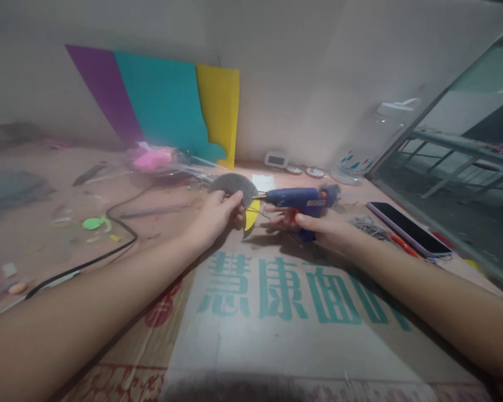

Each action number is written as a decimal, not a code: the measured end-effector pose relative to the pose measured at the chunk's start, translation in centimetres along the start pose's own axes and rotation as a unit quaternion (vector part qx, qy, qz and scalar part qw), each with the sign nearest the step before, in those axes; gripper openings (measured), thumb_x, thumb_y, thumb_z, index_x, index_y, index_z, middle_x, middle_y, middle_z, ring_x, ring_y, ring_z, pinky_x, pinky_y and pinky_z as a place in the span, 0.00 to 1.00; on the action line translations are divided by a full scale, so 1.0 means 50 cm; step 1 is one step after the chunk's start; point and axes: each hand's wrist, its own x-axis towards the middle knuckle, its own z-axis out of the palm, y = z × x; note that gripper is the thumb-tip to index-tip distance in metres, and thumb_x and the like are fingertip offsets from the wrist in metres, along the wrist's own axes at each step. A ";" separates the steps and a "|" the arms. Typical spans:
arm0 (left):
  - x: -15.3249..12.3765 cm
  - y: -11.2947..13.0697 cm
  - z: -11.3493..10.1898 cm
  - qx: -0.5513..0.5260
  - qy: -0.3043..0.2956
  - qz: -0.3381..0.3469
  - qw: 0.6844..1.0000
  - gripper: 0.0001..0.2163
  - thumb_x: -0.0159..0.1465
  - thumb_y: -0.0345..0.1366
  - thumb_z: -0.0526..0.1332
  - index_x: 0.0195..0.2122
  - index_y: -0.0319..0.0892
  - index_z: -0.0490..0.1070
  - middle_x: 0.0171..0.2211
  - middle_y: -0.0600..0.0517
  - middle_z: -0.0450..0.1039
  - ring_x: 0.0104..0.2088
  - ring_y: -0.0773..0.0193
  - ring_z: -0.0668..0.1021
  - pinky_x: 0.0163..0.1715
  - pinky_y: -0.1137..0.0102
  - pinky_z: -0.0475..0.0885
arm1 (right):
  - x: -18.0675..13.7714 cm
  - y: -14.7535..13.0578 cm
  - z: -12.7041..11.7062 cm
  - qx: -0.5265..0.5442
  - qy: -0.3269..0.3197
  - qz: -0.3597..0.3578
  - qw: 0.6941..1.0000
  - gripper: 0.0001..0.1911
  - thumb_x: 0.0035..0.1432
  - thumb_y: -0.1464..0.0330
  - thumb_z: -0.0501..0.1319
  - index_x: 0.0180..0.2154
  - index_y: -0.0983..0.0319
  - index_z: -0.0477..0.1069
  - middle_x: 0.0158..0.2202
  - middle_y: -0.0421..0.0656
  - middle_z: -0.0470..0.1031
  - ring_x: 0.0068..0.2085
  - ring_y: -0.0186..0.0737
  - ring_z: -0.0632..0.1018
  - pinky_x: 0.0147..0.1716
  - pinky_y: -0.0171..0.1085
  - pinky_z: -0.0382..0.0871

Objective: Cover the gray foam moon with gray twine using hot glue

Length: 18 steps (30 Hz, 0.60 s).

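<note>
My right hand [310,223] is wrapped round the handle of a blue hot glue gun [293,197], its nozzle pointing left. The nozzle tip meets or nearly meets the edge of a dark grey rounded piece [233,183]; contact is hard to tell. Between thumb and fingers, my left hand [224,209] pinches that grey piece. A yellow curved piece [251,216] hangs below it, and whether the two are joined I cannot tell. A thin wire or string shows by the yellow piece.
Purple, teal and yellow sheets [163,100] lean on the wall. A phone [408,229] lies at right beside orange-handled pliers or scissors [403,244]. A clear plastic jug [360,151] stands behind. At left, a black cord [121,245] crosses the table among scraps and a pink bundle [153,159].
</note>
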 end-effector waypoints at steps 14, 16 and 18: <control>0.003 -0.005 -0.002 0.050 0.009 0.022 0.998 0.13 0.60 0.43 0.64 0.28 0.40 0.65 0.23 0.54 0.70 0.22 0.70 0.72 0.23 0.74 0.65 | -0.019 -0.062 0.009 -0.049 -0.086 0.069 0.993 0.20 0.52 0.51 0.66 0.36 0.60 0.76 0.44 0.48 0.81 0.37 0.45 0.82 0.41 0.45 0.76; 0.005 -0.006 -0.003 0.061 0.007 0.021 0.998 0.13 0.61 0.43 0.63 0.28 0.40 0.64 0.22 0.54 0.69 0.22 0.69 0.72 0.23 0.74 0.66 | -0.018 -0.063 0.018 -0.080 0.002 0.002 0.997 0.18 0.56 0.51 0.64 0.37 0.58 0.76 0.45 0.47 0.80 0.43 0.47 0.81 0.48 0.47 0.73; 0.006 -0.008 -0.005 0.070 0.000 0.024 0.997 0.12 0.62 0.42 0.61 0.28 0.41 0.62 0.22 0.55 0.68 0.21 0.69 0.72 0.23 0.74 0.66 | -0.016 -0.062 0.027 -0.125 0.075 -0.032 0.989 0.17 0.58 0.51 0.62 0.39 0.57 0.77 0.46 0.46 0.80 0.48 0.48 0.80 0.53 0.49 0.71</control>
